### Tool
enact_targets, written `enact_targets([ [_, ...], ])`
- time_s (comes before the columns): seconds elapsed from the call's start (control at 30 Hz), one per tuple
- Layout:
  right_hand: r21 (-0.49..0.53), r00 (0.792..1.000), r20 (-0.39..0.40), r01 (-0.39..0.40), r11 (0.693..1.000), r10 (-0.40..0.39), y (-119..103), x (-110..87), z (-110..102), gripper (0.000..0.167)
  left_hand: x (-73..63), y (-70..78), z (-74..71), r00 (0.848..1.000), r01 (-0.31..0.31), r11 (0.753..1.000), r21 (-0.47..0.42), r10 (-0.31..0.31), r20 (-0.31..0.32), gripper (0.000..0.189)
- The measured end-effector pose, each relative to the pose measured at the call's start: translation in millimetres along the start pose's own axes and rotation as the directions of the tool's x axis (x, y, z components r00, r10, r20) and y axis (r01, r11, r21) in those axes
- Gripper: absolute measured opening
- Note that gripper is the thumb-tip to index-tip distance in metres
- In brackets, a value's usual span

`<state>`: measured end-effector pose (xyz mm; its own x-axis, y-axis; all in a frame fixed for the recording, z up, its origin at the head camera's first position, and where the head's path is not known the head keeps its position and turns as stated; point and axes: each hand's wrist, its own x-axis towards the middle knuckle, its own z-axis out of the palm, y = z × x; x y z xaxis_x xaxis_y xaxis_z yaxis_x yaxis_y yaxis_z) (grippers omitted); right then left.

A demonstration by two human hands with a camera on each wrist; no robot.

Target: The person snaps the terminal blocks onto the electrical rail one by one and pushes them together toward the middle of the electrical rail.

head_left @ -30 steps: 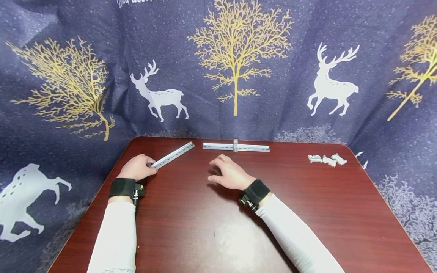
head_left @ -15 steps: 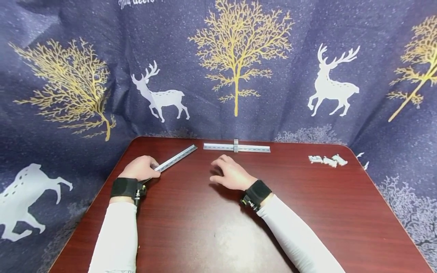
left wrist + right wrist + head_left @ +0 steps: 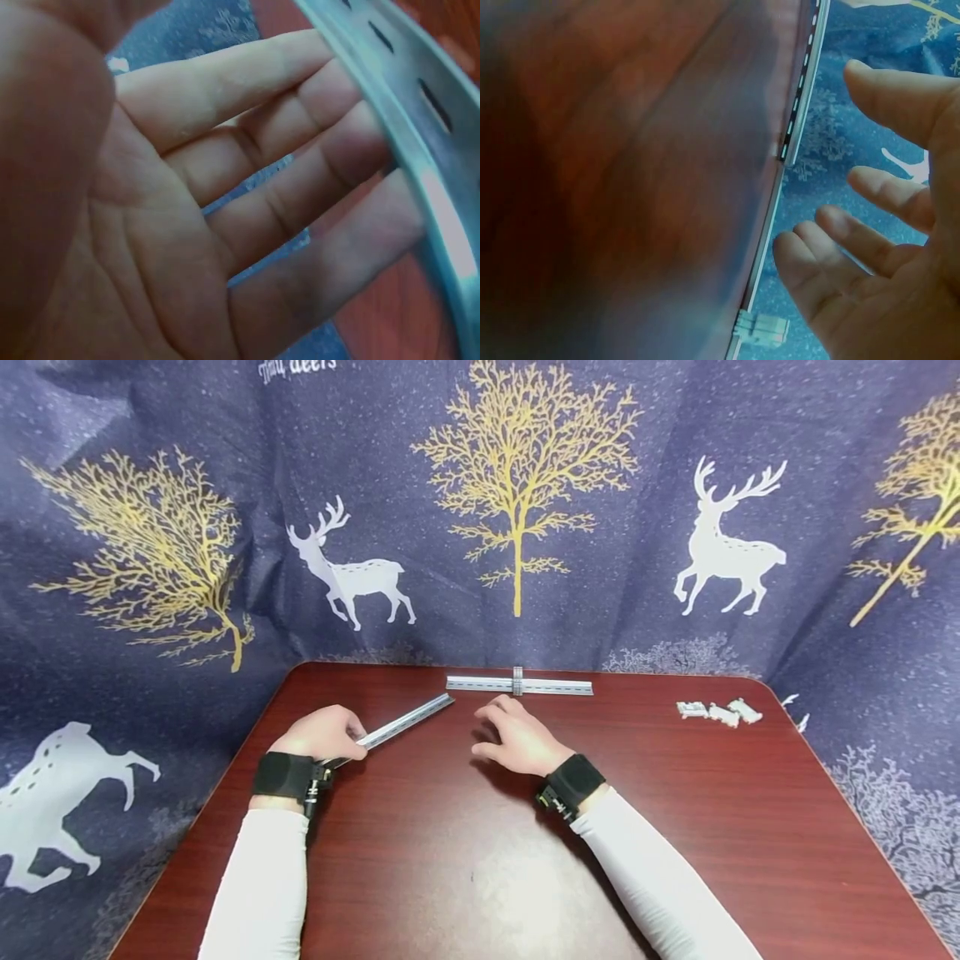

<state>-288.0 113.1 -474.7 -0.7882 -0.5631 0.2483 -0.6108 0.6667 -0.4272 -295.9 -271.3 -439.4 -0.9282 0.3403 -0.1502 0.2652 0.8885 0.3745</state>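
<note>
My left hand (image 3: 322, 733) holds a slotted metal DIN rail (image 3: 408, 720) by its near end. The rail slants away to the right, its far end pointing at the middle of the table. In the left wrist view the fingertips lie along the edge of the rail (image 3: 409, 82), where dark slots show. My right hand (image 3: 521, 742) hovers over the middle of the table, thumb and fingers apart and loosely bent, holding nothing. Behind it lies a second DIN rail (image 3: 558, 686) with a small grey block (image 3: 517, 680) mounted across it, also seen as a pale block (image 3: 761, 328) in the right wrist view.
Three small white plastic pieces (image 3: 723, 715) lie together at the table's back right. The reddish-brown table (image 3: 420, 827) ends at a dark blue cloth (image 3: 450, 635) printed with deer and trees, hanging behind it and at both sides.
My left hand has moved right and slightly nearer with the rail, whose far end has come toward the right hand. The right hand has shifted slightly right, still holding nothing.
</note>
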Motion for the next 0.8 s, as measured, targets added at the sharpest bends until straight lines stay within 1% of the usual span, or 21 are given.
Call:
enact_targets([
  [0.1, -0.018, 1.000, 0.016, -0.016, 1.000, 0.016, 1, -0.1, -2, 0.069, 2.4, 8.2, 1.7, 1.000, -0.028, 1.000, 0.008, 0.027, 0.012, 0.021],
  [0.23, -0.038, 0.999, 0.042, -0.022, 0.999, 0.024, 3, -0.5, -2, 0.075, 1.9, 24.4, 4.4, 0.998, -0.063, 0.997, 0.045, 0.062, 0.012, 0.021],
  [0.33, -0.048, 0.998, 0.060, -0.018, 0.999, 0.021, 3, -0.7, -3, 0.076, 0.9, 37.4, 6.3, 0.995, -0.102, 0.992, 0.080, 0.101, 0.008, 0.020],
  [0.5, -0.059, 0.997, 0.077, -0.005, 0.998, 0.009, 4, -1.5, -4, 0.076, 1.4, 56.9, 12.1, 0.988, -0.151, 0.982, 0.114, 0.151, 0.006, 0.017],
  [0.63, -0.076, 0.995, 0.098, 0.008, 0.997, -0.001, 7, -3.1, -7, 0.074, 3.3, 71.2, 17.9, 0.979, -0.201, 0.969, 0.143, 0.204, -0.003, 0.012],
  [0.73, -0.109, 0.993, 0.116, 0.016, 0.994, -0.003, 11, -4.5, -10, 0.070, 4.9, 80.4, 21.8, 0.968, -0.246, 0.955, 0.167, 0.252, -0.011, 0.020],
  [0.8, -0.124, 0.992, 0.126, 0.017, 0.992, -0.001, 13, -5.9, -12, 0.065, 5.7, 84.9, 24.1, 0.962, -0.265, 0.947, 0.179, 0.272, -0.014, 0.023],
])
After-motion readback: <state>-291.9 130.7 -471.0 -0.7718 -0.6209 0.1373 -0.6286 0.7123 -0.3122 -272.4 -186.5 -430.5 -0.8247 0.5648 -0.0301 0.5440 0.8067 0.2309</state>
